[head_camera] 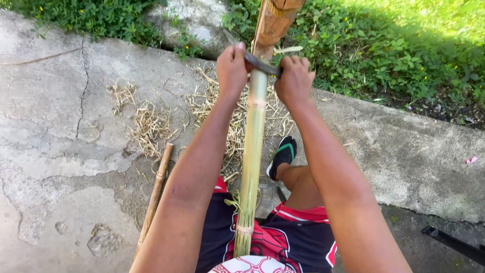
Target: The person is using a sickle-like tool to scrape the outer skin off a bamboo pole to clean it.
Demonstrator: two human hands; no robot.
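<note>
Head view: you have one green bamboo stalk running from your lap up and away, its far end resting against a brown wooden post. Across the stalk lies one dark blade, and both of your hands are on it. Your left hand is closed in a fist around the blade's far end, just left of the stalk; your right hand is closed around the other end, just right of it. The blade touches the stalk where the green skin meets the post.

A second, thinner brown stick lies on the ground to your left, well apart from the stalk. Dry pale shavings are scattered in loose heaps beneath and left of your hands. One foot in a black sandal with a green strap rests right of the stalk. The ground is a cracked grey concrete slab, bordered by green leafy plants in sunlight.
</note>
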